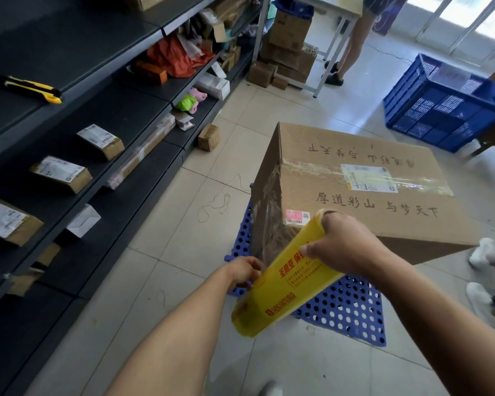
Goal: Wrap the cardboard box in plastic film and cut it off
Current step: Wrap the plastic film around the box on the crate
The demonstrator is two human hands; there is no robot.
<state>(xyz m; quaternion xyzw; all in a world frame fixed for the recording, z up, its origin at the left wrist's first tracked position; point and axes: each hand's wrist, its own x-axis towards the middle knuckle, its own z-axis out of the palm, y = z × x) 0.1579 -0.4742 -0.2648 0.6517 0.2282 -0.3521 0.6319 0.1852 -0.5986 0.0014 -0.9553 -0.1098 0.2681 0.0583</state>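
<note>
A large cardboard box (363,190) with black writing and shipping labels stands on a blue perforated plastic pallet (346,310). Clear plastic film (269,218) clings to its left side face and runs down to a yellow roll of film (280,284) held slantwise in front of the box. My right hand (343,244) grips the roll's upper end. My left hand (245,271) holds the roll lower down from behind, its fingers partly hidden. A yellow and black utility knife (33,89) lies on the upper dark shelf at left.
Dark shelving (120,110) with several small parcels runs along the left. A blue plastic crate (440,107) stands behind the box. Another person's legs (352,44) are by a white table at the back. White shoes (483,252) show at the right edge. Tiled floor surrounds the pallet.
</note>
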